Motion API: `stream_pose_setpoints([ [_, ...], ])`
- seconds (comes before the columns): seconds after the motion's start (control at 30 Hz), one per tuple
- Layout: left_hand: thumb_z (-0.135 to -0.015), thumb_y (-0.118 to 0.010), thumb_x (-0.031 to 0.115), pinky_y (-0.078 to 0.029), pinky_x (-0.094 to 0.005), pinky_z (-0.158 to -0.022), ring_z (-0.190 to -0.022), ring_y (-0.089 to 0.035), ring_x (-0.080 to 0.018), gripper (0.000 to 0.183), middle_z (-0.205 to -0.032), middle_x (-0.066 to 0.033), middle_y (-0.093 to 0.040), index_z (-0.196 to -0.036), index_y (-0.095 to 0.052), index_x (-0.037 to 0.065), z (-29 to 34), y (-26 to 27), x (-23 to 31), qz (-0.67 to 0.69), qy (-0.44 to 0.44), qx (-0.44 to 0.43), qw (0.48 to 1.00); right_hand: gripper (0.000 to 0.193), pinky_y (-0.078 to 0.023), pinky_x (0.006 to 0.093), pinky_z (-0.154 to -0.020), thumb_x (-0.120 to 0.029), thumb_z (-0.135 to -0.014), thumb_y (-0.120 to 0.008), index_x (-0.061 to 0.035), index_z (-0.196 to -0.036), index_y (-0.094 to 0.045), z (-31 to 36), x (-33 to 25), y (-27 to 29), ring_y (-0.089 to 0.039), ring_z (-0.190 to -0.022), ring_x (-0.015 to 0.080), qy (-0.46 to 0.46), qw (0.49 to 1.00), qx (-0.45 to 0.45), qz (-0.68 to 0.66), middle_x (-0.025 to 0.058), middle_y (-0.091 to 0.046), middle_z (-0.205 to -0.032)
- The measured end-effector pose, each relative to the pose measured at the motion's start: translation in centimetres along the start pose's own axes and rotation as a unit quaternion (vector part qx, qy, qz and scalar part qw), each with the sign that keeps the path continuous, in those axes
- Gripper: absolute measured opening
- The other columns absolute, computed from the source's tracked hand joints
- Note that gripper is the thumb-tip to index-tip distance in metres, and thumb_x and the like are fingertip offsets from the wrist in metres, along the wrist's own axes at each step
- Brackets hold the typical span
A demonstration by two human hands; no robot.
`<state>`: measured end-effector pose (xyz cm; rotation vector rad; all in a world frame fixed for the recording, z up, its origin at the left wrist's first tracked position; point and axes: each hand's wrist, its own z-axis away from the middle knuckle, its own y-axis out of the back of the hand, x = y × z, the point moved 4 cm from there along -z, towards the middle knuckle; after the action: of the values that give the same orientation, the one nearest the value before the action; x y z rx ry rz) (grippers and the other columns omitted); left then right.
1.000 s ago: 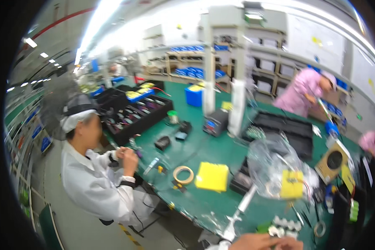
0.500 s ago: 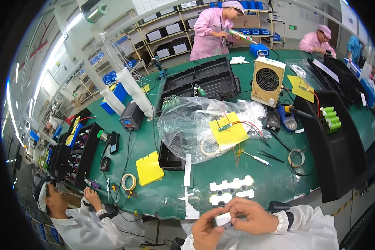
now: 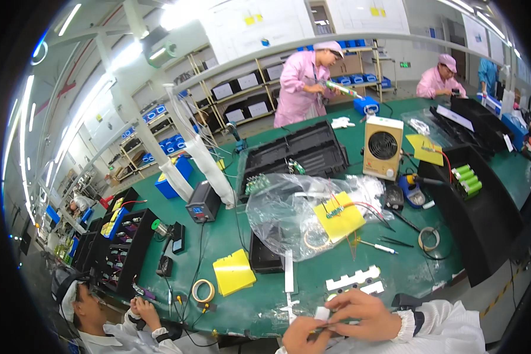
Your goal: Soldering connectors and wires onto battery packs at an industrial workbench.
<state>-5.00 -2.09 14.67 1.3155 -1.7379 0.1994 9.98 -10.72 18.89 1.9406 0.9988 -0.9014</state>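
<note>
My left hand (image 3: 304,335) and my right hand (image 3: 369,317) meet at the table's near edge, with their fingers closed around a small white piece (image 3: 322,313). It looks like a folded strip or block; my fingers hide part of it, so its exact kind does not show. Just beyond my right hand lie white strips with scalloped edges (image 3: 354,278), partly covered by that hand. A narrow white strip (image 3: 288,271) is on the green tabletop to the left of them.
Yellow sheets (image 3: 233,273) and a tape roll (image 3: 203,291) lie left. A clear plastic bag (image 3: 271,221), a circuit board on yellow paper (image 3: 338,216) and a tan fan unit (image 3: 382,147) stand farther back. A black case with green cells (image 3: 467,180) is right. Co-workers sit or stand around.
The view has tilted up and shifted, so the table sits lower and farther right. My hands stay together on the white piece; my right fingers have moved across it.
</note>
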Motion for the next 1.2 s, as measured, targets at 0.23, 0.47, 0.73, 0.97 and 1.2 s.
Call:
stream_pose_setpoints([
  [0.23, -0.071, -0.078, -0.001, -0.053, -0.0316, -0.07, -0.081, -0.069, -0.0278, 0.035, -0.094, -0.016, -0.068, -0.105, -0.067, 0.0, 0.2, 0.7, -1.2, 0.096, 0.059, -0.066, 0.991, 0.022, -0.046, 0.0368, -0.08, -0.014, -0.084, -0.075, -0.0034, -0.093, -0.058, 0.1, -0.5, -0.1, -0.057, -0.092, 0.0266, 0.117, 0.99, 0.076, 0.013, 0.0162, -0.058, -0.109],
  [0.47, -0.078, -0.077, 0.001, -0.05, -0.0283, -0.061, -0.071, -0.065, -0.0179, 0.023, -0.084, -0.0124, -0.067, -0.099, -0.067, -0.002, 1.7, 1.4, -2.2, 0.281, 0.074, -0.021, 0.957, 0.041, -0.046, 0.0426, -0.085, -0.023, -0.079, -0.08, -0.0044, -0.111, -0.063, -1.3, -0.7, -2.1, -0.057, -0.103, 0.0341, 0.139, 0.988, -0.053, 0.039, 0.0186, -0.057, -0.119],
  [0.73, -0.093, -0.065, 0.011, -0.047, -0.0241, -0.064, -0.077, -0.062, -0.0143, 0.011, -0.092, -0.0112, -0.066, -0.095, -0.063, 0.0, 2.6, 1.4, -4.5, 0.602, 0.198, -0.131, 0.762, 0.03, -0.049, 0.0443, -0.085, -0.009, -0.082, -0.069, -0.0024, -0.111, -0.065, -1.4, -1.9, -0.7, -0.059, -0.105, 0.0338, 0.245, 0.958, -0.132, 0.067, 0.0127, -0.064, -0.112],
  [0.97, -0.094, -0.064, 0.013, -0.047, -0.0235, -0.066, -0.078, -0.062, -0.0137, 0.013, -0.092, -0.0107, -0.066, -0.096, -0.062, 0.001, 0.9, -0.5, -3.4, 0.62, 0.213, -0.039, 0.754, 0.024, -0.051, 0.0386, -0.072, -0.013, -0.078, -0.069, -0.0012, -0.099, -0.066, -0.5, -3.4, 1.7, -0.063, -0.084, 0.0273, 0.315, 0.93, -0.094, 0.164, 0.011, -0.066, -0.096],
  [1.2, -0.096, -0.063, 0.015, -0.047, -0.023, -0.068, -0.079, -0.061, -0.013, 0.014, -0.092, -0.0102, -0.066, -0.097, -0.06, 0.001, 0.1, -2.1, -1.4, 0.629, 0.198, -0.006, 0.752, 0.021, -0.053, 0.035, -0.066, -0.01, -0.077, -0.071, -0.0033, -0.097, -0.069, 0.7, -1.8, 4.4, -0.065, -0.077, 0.0247, 0.29, 0.923, -0.041, 0.251, 0.0098, -0.066, -0.096],
])
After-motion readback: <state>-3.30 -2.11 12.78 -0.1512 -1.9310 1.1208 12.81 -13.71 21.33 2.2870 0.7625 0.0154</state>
